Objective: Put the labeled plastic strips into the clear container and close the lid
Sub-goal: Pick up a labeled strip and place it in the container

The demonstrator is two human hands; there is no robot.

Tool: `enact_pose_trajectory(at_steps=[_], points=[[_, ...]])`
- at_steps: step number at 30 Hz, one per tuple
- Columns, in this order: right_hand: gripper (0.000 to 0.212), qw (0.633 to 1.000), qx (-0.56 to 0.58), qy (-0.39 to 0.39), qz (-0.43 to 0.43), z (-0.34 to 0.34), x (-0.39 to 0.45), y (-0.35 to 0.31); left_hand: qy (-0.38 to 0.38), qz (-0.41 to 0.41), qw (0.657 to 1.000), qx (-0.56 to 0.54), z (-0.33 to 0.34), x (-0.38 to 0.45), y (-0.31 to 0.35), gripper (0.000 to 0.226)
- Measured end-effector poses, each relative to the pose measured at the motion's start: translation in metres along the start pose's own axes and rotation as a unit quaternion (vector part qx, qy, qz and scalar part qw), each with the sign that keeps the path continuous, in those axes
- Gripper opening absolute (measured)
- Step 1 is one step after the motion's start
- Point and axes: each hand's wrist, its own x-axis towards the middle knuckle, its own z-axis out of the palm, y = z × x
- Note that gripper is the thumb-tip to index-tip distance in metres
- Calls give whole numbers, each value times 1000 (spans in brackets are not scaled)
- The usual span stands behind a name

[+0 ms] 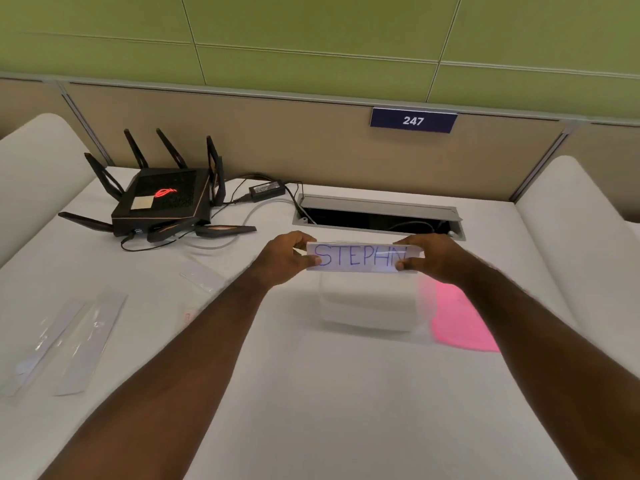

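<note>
The left hand (pixel 289 256) and right hand (pixel 427 258) each pinch one end of a white plastic strip lettered "STEPHN" in blue (pixel 362 257), held level above the clear box-shaped plastic container (pixel 367 303) on the white table (pixel 346 410); its contents cannot be made out. A pink lid (pixel 460 320) lies beside it, and more clear strips (pixel 79 344) lie far left.

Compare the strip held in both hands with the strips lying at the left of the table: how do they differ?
The held strip is lifted above the clear container, gripped at its ends by the left hand and right hand; the loose strips lie flat on the table, untouched. The held strip shows blue handwritten letters; no writing is readable on the loose strips. All look like clear plastic.
</note>
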Motion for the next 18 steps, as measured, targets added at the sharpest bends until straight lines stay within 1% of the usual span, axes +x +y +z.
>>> enact_pose_trajectory(at_steps=[2, 3, 6, 8, 11, 15, 16, 18], points=[[39, 998, 9, 12, 56, -13, -32, 54, -57, 38, 996, 62, 52, 19, 30, 40], [41, 998, 2, 9, 61, -7, -34, 62, -64, 47, 993, 85, 54, 20, 29, 40], [47, 995, -26, 17, 92, 3, -38, 67, -61, 70, 985, 144, 62, 22, 23, 41], [51, 989, -104, 31, 96, 12, -37, 64, -53, 86, 972, 212, 64, 22, 16, 43], [56, 974, -199, 32, 103, 26, -41, 64, -51, 99, 943, 313, 73, 20, 17, 46], [55, 965, -237, 59, 90, 40, -42, 64, -48, 113, 901, 416, 83, 18, 17, 48], [54, 962, -253, 55, 86, 44, -41, 64, -48, 120, 887, 443, 86, 18, 19, 48], [53, 952, -291, 37, 81, 49, -40, 63, -52, 139, 849, 506, 92, 19, 24, 49]])
